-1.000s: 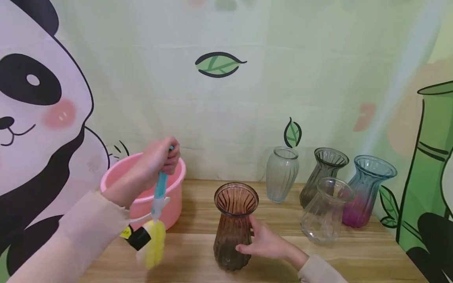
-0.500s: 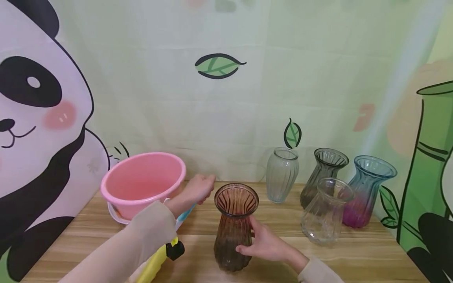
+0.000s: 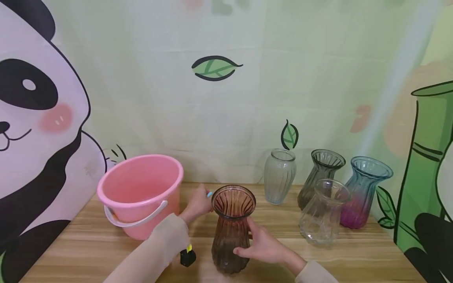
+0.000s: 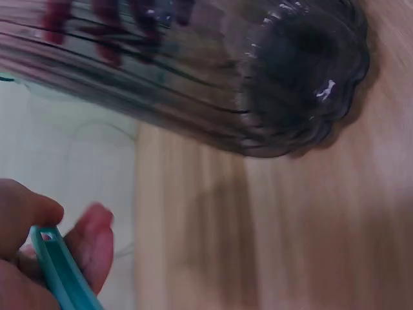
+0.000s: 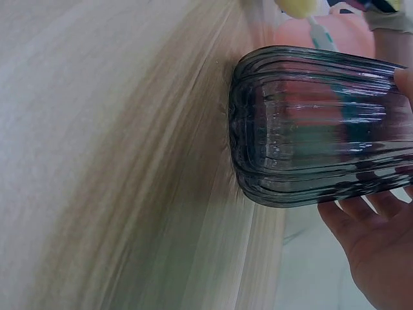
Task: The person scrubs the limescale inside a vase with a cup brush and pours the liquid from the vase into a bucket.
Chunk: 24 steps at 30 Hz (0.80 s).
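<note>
— Where do we have the brown vase (image 3: 231, 232)?
— Table (image 3: 88, 251) centre, upright; our right hand (image 3: 260, 245) grips its body at three o'clock.
— And our left hand (image 3: 198, 204)?
— At the rim's nine o'clock, fingers clenched around the teal brush handle (image 4: 61, 274).

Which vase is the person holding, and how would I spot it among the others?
Start at the pink bucket on the left of the wooden table. Just to its right, nearest the front edge, stands the brown vase, gripped by the right hand. Unlike the four paler vases grouped further right, it is amber-brown, ribbed and stands alone.
</note>
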{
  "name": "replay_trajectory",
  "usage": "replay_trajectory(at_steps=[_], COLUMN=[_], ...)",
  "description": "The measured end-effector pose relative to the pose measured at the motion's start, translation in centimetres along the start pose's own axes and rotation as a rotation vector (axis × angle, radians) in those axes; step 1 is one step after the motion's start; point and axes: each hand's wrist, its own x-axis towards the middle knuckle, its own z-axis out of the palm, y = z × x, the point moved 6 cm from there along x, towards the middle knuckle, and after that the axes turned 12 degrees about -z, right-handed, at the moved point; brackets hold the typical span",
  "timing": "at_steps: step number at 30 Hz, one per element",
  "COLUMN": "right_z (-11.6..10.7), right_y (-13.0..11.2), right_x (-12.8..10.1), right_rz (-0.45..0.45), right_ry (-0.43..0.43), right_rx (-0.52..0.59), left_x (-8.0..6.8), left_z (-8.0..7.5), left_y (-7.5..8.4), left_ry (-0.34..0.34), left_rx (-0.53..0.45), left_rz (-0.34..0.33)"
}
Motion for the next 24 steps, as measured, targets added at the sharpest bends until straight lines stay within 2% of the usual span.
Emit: replay_trajectory(at_steps=[4,7,15,19,24], right_z=[-0.1,0.0,0.2,0.3,0.3], right_y=[0.0,0.1,0.1,0.2,0.3], right_x=[-0.1,-0.1,-0.2,-0.3,-0.4], right_rz=[0.012,0.02,0.033,0.052,0.051], right_ry=[-0.001,-0.005,-0.004,-0.007,0.001], right_rx=[0.003,0.018,0.03,0.04,0.073], left_x=[0.1,0.2,0.0,0.0,-0.1], left_z=[1.0,1.8,3.2,3.9,4.1], left_y=[-1.0,-1.9,-4.5,-5.2,-5.2], left_ry=[0.113,0.158,0.156,0.125,0.136], left_rx=[0.164,0.23,0.269,0.282,0.283], left_rz=[0.045,0.032,-0.114,-0.144,-0.123])
